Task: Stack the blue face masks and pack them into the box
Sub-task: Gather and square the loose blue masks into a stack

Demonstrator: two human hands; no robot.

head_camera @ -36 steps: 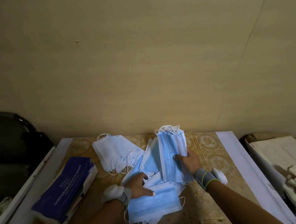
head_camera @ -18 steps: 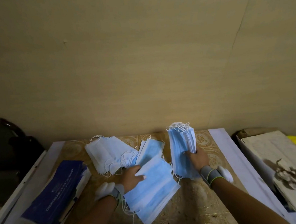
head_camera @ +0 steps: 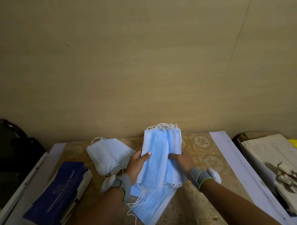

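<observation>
A plain tan wall (head_camera: 141, 60) fills the upper two thirds of the frame, with a thin seam running down its right side. Below it, across the lower centre, lies the table (head_camera: 204, 152), its top covered in a gold floral pattern and edged by pale strips at left and right. A dark rounded object (head_camera: 9, 148) sits at the left edge of the frame, and a worn whitish board (head_camera: 275, 158) lies at the lower right, off the table.

On the table's lower left lies the box (head_camera: 57, 196), dark blue, printed "DISPOSABLE FACE MASK", lying flat with its long axis running from lower left toward upper right. Above it, left of centre, a heap of pale masks (head_camera: 108, 156) rests on the tabletop, slanting down toward the right.

In the centre, the blue mask stack (head_camera: 161, 156) is held up off the table, long axis near vertical, white ear loops bunched at the top end near the wall. More loose blue masks (head_camera: 151, 206) lie beneath it at the bottom centre, angled from lower left to upper right.

The left hand (head_camera: 137, 165) is closed around the stack's left edge, thumb across the front. The right hand (head_camera: 182, 160) grips the right edge, fingers curled in. Both wrists carry grey bands.
</observation>
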